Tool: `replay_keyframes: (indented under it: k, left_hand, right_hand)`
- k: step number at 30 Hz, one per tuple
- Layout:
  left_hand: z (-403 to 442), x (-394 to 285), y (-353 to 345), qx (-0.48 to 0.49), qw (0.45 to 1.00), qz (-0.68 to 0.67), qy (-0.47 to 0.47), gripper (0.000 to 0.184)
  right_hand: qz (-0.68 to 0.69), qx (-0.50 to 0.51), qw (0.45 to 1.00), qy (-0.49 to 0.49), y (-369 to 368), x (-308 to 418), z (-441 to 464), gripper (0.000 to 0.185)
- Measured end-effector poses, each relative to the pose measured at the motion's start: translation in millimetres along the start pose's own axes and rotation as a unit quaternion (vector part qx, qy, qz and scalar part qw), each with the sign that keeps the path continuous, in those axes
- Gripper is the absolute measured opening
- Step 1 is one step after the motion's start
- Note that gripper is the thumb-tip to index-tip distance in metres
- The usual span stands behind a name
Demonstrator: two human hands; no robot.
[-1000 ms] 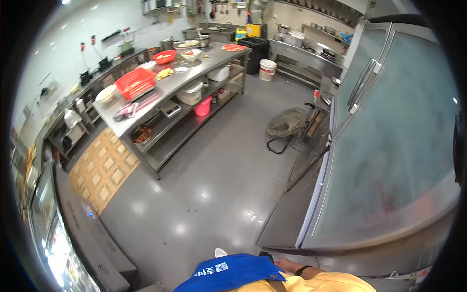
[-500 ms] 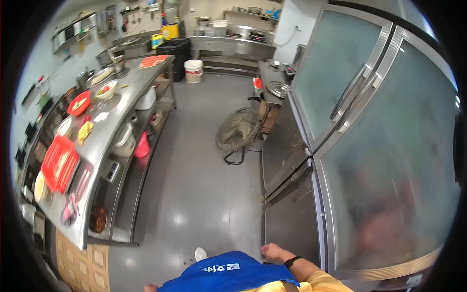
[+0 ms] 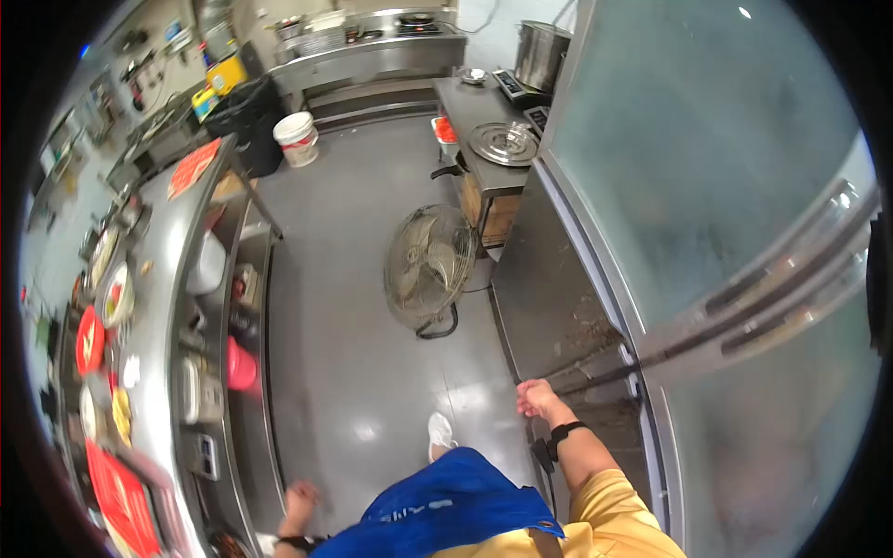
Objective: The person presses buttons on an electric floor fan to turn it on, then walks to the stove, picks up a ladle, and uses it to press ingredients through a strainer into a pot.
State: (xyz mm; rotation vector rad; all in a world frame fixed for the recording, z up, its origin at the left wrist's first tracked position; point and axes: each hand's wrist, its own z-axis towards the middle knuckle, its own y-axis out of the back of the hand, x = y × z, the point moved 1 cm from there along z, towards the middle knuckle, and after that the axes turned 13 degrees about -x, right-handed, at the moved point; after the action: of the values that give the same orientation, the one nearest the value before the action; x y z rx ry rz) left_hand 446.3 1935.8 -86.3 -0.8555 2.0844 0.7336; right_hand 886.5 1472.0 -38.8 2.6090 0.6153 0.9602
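The right hand [image 3: 535, 398] is half-open, nothing seen in it, beside the fridge [image 3: 707, 167]; the left hand [image 3: 299, 502], blurred, is near the worktop [image 3: 167, 270], its finger state unclear. Knuckles could be knocked on the fridge by a wide swing; the fan [image 3: 430, 265], on the floor ahead, could be tripped over. The apron's [image 3: 446, 493] pale print cannot be read.

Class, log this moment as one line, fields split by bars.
left hand: nothing visibly held, near steel table | right hand: nothing visibly held, near fridge | fan: on floor ahead
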Motion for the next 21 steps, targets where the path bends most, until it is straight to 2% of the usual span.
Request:
replay_keyframes:
  k: [1,3,4,8,13,14,16,17,19,21]
  left_hand:
    - [-18,-16,-18,0.066,0.964,0.238,-0.1,0.007]
    - [-59,-77,-56,0.151,0.952,0.266,-0.03,0.008]
    - [-61,-88,-62,0.166,0.944,0.285,0.007,0.008]
    - [-22,-122,-68,0.145,0.926,0.333,0.106,0.006]
    - [104,-162,-79,0.093,0.928,0.329,0.149,0.007]
    - [134,-173,-91,0.08,0.936,0.296,0.173,0.007]
    - [194,-201,-118,0.044,0.947,0.133,0.288,0.008]
    - [204,-230,-144,0.037,0.949,0.138,0.28,0.008]
    - [229,-289,-211,0.031,0.971,0.224,0.077,0.014]
    - [241,-307,-244,0.065,0.971,0.215,0.088,0.018]
  right_hand:
    - [0.004,-0.015,1.0,0.001,-1,23,26,0.016]
    - [0.067,-0.049,0.997,0.0,-12,73,63,0.016]
    - [0.076,-0.059,0.995,-0.003,-17,98,77,0.016]
    - [0.066,-0.054,0.996,0.012,-28,170,119,0.015]
    - [0.06,-0.074,0.995,-0.028,-35,214,176,0.014]
    - [0.062,-0.084,0.994,-0.034,-34,223,186,0.014]
    - [0.082,-0.096,0.991,-0.034,-34,223,220,0.013]
    - [0.088,-0.104,0.99,-0.047,-37,224,229,0.012]
    - [0.107,-0.116,0.985,-0.067,-44,241,253,0.011]
    - [0.125,-0.104,0.983,-0.089,-58,242,291,0.017]
